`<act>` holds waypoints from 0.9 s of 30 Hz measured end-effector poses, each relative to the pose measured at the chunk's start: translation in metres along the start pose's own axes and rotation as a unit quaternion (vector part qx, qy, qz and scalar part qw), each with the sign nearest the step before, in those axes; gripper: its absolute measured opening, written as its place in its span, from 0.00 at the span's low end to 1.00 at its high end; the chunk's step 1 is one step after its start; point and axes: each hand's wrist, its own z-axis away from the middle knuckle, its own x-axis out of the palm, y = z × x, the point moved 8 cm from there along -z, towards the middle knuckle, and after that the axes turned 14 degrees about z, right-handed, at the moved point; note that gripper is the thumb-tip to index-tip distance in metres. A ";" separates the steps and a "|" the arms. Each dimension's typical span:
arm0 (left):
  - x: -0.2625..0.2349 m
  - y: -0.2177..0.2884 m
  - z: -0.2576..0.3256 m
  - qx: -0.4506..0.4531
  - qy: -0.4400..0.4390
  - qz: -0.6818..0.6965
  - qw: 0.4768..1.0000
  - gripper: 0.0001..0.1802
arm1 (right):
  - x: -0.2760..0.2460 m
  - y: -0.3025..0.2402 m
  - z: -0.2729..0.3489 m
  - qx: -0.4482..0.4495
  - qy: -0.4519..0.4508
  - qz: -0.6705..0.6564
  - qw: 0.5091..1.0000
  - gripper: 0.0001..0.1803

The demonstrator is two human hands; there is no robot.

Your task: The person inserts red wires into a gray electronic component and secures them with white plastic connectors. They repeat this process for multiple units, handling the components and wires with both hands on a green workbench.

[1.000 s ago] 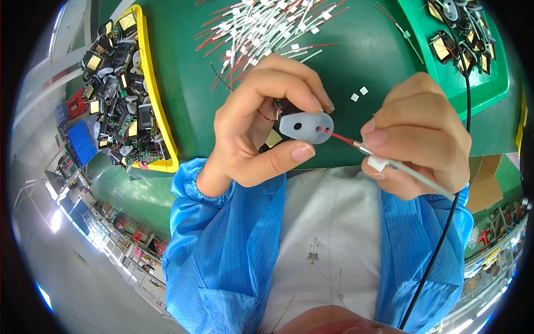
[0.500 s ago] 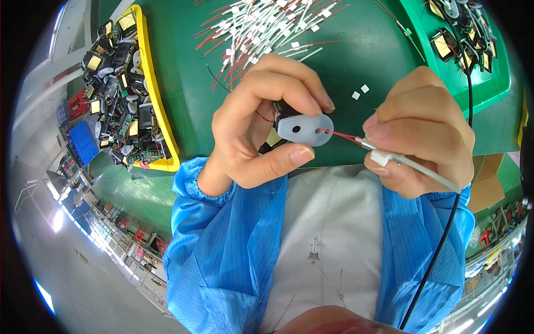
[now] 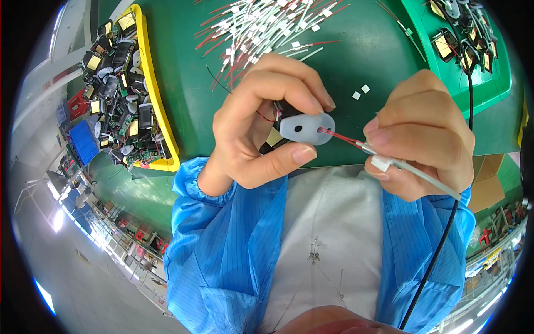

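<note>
Left grip [image 3: 239,128] is closed, a grey piece [image 3: 310,129] pinched at its fingertips [image 3: 303,153]; a white tube [image 3: 425,177] is held by the right grip [image 3: 421,133], red leads [image 3: 345,138] meeting the piece; its tab [image 3: 381,162] cannot be clearly read.

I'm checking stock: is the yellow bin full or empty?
Full: parts lie heaped along the yellow bin, hiding its floor.

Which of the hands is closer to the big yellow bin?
Left. The left hand is to the right of the yellow bin, apart from it, holding a grey plastic piece. The right hand is farther right, on the other side of that piece.
</note>
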 end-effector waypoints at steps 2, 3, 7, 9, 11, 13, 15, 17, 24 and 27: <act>0.000 0.000 0.000 0.000 0.001 0.001 1.000 0.19 | 0.000 0.000 0.000 0.000 0.004 -0.001 1.000 0.12; 0.000 0.000 0.000 -0.002 0.002 0.002 1.000 0.19 | 0.001 0.000 0.000 -0.002 0.010 -0.001 1.000 0.12; 0.000 -0.001 0.001 -0.008 0.007 0.012 1.000 0.19 | 0.001 0.001 0.001 -0.008 0.018 -0.003 1.000 0.12; 0.000 -0.001 0.001 -0.011 0.008 0.016 1.000 0.19 | 0.000 0.001 0.000 -0.008 0.013 -0.004 1.000 0.12; 0.001 -0.001 0.001 -0.012 0.008 0.020 1.000 0.19 | 0.000 0.001 -0.001 -0.008 0.007 -0.006 1.000 0.12; 0.000 -0.002 0.001 -0.011 0.010 0.022 1.000 0.19 | 0.001 0.002 0.000 -0.012 0.005 -0.008 1.000 0.12; -0.001 -0.002 0.002 -0.014 0.014 0.026 0.999 0.20 | 0.001 0.002 0.001 -0.015 0.002 -0.012 1.000 0.12; -0.002 -0.001 0.002 -0.017 0.013 0.029 0.999 0.20 | 0.001 0.001 0.001 -0.015 0.002 -0.012 1.000 0.12; -0.002 -0.002 0.002 -0.024 0.008 0.040 0.999 0.19 | 0.003 0.002 0.001 -0.010 0.000 -0.023 1.000 0.12; -0.001 -0.002 0.002 -0.028 -0.002 0.049 0.998 0.19 | 0.002 0.002 0.001 -0.014 0.003 -0.021 1.000 0.12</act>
